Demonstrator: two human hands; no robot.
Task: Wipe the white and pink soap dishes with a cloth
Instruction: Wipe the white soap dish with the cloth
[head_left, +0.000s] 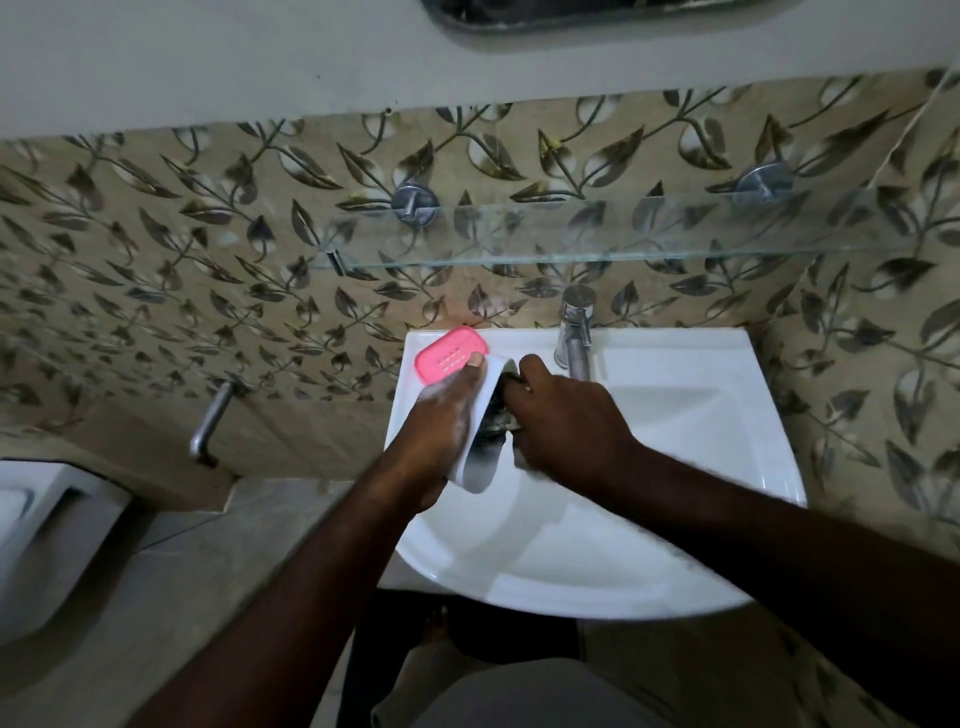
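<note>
- The left hand (441, 415) grips the white soap dish (478, 475) and holds it tilted on edge over the left side of the sink (675, 358).
- The right hand (566, 421) has its fingers closed on a dark cloth (496, 415), pressed into the dish's hollow.
- The pink soap dish (451, 354) sits on the sink's back left corner, just beside a left fingertip.
- A tap (574, 332) stands behind the right hand, under a glass shelf (623, 228).
</note>
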